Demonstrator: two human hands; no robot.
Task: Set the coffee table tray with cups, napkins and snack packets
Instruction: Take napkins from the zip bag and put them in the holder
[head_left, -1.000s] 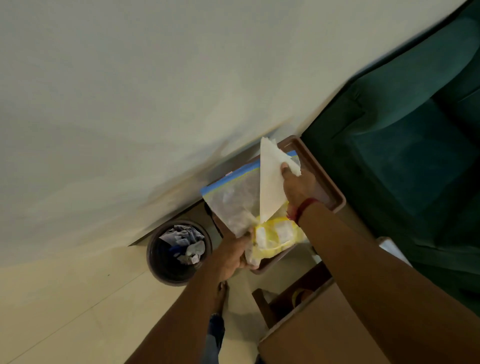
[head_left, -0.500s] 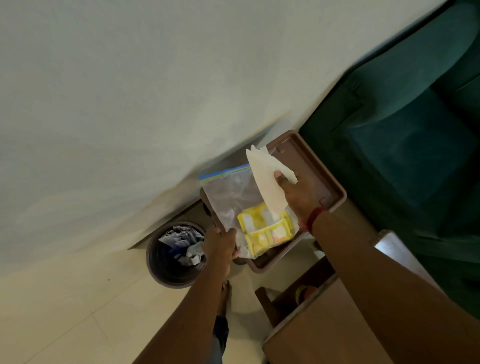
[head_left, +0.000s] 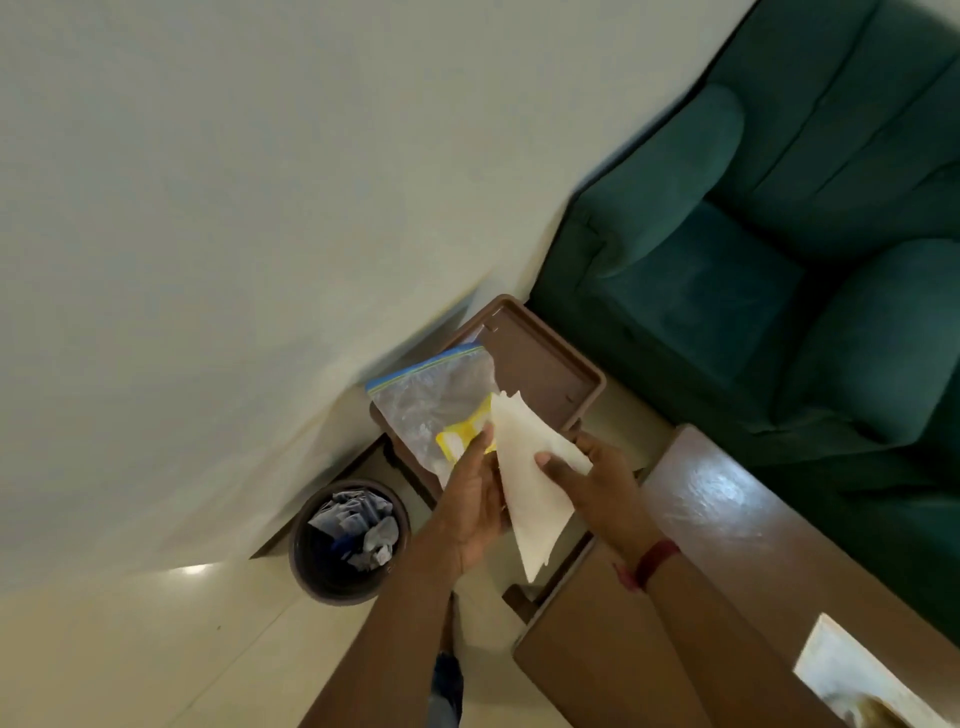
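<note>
A brown plastic tray (head_left: 571, 358) sits low by the wall. Over its left part hangs a clear zip bag (head_left: 431, 400) with a blue seal; a yellow snack packet (head_left: 460, 436) shows inside it. My left hand (head_left: 470, 504) grips the bag's lower edge, thumb on the packet. My right hand (head_left: 597, 483) pinches a folded white napkin (head_left: 530, 493), which hangs point-down between the two hands and touches my left palm. The bottom of the bag is hidden behind my left hand.
A round dark bin (head_left: 348, 540) with crumpled paper stands on the pale floor, left of my arms. A green sofa (head_left: 779, 249) fills the right. A glossy wooden table (head_left: 727, 530) lies under my right forearm, with a white item (head_left: 852, 670) near its corner.
My right hand has pulled the napkin down and toward me, away from the bag's mouth. My left hand has risen along the bag to meet it. The bag has sagged lower over the tray.
</note>
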